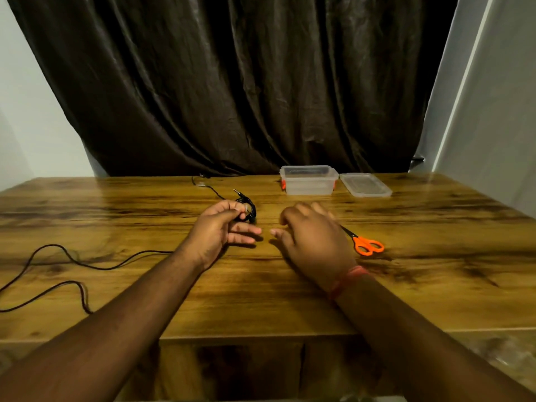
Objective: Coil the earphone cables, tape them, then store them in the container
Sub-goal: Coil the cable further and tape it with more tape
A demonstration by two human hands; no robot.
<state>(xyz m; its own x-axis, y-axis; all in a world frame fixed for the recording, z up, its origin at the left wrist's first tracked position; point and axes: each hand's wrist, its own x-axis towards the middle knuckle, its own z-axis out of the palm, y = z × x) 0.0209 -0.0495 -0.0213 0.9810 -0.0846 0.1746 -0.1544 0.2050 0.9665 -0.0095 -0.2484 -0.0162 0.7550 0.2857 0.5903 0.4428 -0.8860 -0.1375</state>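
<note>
A person's left hand (220,227) pinches a small black coil of earphone cable (248,208) between thumb and forefinger just above the wooden table (290,300), the jack plug poking out behind the coil and the remaining fingers extended. The right hand (311,237) hovers palm down beside it, its grip empty and fingers loosely spread. Orange-handled scissors (367,245) lie just right of that hand. The clear plastic container (309,181) stands open at the far edge of the table, beyond the scissors, with its lid (365,185) laid flat to its right. A second, uncoiled cable (72,262) trails loose well to the left of the scissors. No roll of tape can be made out. The coil appears wound and awaiting its tape; to do that well, the pinch should stay firm across all the loops so none springs free, while the free hand fetches the tape and wraps it snugly at the pinched point before the bundle goes into the container.
</note>
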